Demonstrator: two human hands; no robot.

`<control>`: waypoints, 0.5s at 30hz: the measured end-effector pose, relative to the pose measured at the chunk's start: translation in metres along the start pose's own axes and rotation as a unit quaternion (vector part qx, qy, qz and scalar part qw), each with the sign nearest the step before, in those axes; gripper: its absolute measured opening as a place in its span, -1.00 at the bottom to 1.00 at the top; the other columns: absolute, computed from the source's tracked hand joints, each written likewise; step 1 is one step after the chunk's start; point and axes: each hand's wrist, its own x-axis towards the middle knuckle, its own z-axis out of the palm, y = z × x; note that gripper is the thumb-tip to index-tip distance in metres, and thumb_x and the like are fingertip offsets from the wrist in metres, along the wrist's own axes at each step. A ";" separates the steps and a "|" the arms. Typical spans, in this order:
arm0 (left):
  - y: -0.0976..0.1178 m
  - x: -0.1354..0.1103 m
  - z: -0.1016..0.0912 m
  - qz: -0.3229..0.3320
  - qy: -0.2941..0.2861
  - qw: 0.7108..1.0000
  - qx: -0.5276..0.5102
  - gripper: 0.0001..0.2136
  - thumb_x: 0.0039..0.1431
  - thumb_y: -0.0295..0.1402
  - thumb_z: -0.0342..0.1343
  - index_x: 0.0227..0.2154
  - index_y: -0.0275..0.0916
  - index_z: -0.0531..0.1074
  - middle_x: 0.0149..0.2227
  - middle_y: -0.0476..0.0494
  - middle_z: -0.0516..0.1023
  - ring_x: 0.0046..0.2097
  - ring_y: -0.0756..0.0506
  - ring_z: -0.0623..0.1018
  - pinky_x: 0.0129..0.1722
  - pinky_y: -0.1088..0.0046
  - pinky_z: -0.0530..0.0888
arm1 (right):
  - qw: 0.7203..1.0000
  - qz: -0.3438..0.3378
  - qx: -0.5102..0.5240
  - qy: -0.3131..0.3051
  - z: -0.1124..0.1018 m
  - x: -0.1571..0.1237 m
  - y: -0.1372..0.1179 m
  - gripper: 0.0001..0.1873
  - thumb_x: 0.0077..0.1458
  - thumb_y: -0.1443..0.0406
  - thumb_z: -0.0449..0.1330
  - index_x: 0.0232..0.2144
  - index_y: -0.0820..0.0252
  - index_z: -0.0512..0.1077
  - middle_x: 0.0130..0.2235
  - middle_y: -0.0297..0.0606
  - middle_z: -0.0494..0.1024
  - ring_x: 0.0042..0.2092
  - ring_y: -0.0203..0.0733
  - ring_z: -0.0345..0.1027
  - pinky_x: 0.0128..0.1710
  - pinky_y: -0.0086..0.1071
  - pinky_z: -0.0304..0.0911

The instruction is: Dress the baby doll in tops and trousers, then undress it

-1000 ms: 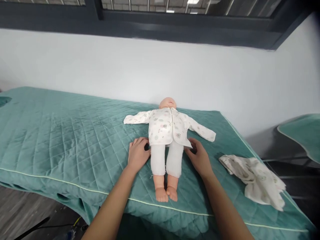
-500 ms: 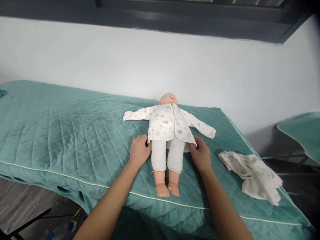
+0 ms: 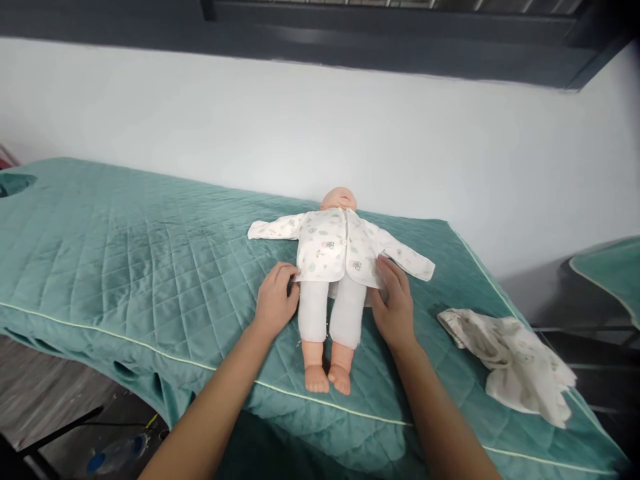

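A baby doll (image 3: 339,199) lies on its back, head toward the wall and bare feet toward me. It wears a white printed baby jacket (image 3: 327,247) with both sleeves spread out sideways; white cloth covers its legs. At the jacket's lower left corner is my left hand (image 3: 276,297), its fingertips closed at the hem. My right hand (image 3: 394,303) rests at the lower right side, fingers stretched along the jacket's edge and thumb apart, lower down by the doll's leg. Part of the hem there is hidden by this hand.
A crumpled white printed garment (image 3: 515,363) lies to the right on the green quilted bed cover (image 3: 165,267). Behind the bed stands a white wall (image 3: 300,127). On the floor at lower left is a plastic bottle (image 3: 117,455). Another green cover (image 3: 613,270) shows at far right.
My right hand has shifted up along the jacket's right side, its fingers now more stretched out. The right front hem lies straighter. My left hand remains at the left hem.
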 end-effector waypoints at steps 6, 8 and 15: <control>-0.006 0.001 0.001 -0.016 0.004 0.997 -0.077 -0.83 0.01 -0.59 -0.05 -0.40 -0.17 0.30 -0.32 -0.04 0.43 -0.25 -0.05 0.43 -0.21 0.42 0.37 | 0.993 -0.058 0.100 -0.036 0.014 0.012 -0.009 -0.57 0.35 0.33 0.05 0.19 -0.01 0.45 0.26 -0.22 0.46 0.33 -0.06 0.26 0.36 0.04 0.14; -0.008 0.002 0.000 -0.036 0.008 0.993 -0.113 -0.83 -0.01 -0.59 -0.04 -0.41 -0.18 0.32 -0.34 -0.02 0.43 -0.28 -0.04 0.42 -0.24 0.44 0.36 | 0.989 -0.066 0.122 -0.046 0.013 0.009 -0.010 -0.58 0.34 0.34 0.08 0.18 -0.02 0.47 0.23 -0.25 0.49 0.34 -0.06 0.25 0.37 0.05 0.12; -0.017 0.005 0.003 -0.148 0.057 0.979 -0.127 -0.85 0.05 -0.54 -0.06 -0.43 -0.19 0.36 -0.41 -0.02 0.49 -0.32 -0.03 0.50 -0.24 0.45 0.43 | 0.975 -0.001 0.208 -0.074 0.006 0.002 -0.011 -0.69 0.32 0.23 0.13 0.03 0.01 0.57 0.22 -0.21 0.50 0.35 0.00 0.22 0.38 0.10 0.06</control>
